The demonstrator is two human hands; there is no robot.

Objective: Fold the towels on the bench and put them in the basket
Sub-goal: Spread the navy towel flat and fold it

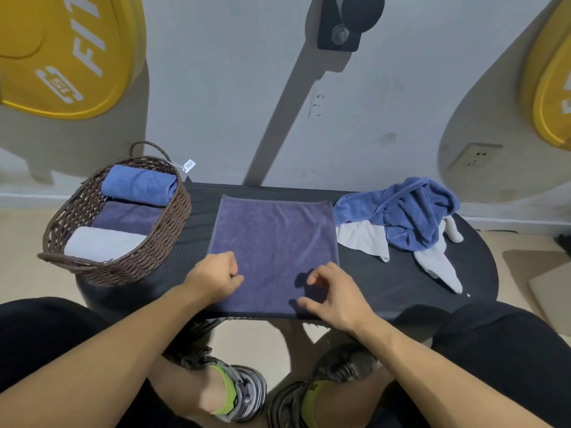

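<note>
A dark purple towel (273, 242) lies spread flat on the black bench (386, 282) in front of me. My left hand (216, 278) sits on the towel's near left edge with its fingers curled in, seemingly pinching the cloth. Just above the near right part of the towel, my right hand (332, 296) hovers with loosely curled fingers, holds nothing and casts a shadow on it. The brown wicker basket (167, 233) stands on the bench's left end with a blue, a purple and a white folded towel in it.
On the right end of the bench lies a crumpled heap: a blue towel (404, 211) over a white towel (367, 237). The grey wall is close behind the bench. My knees and shoes are below the bench's front edge.
</note>
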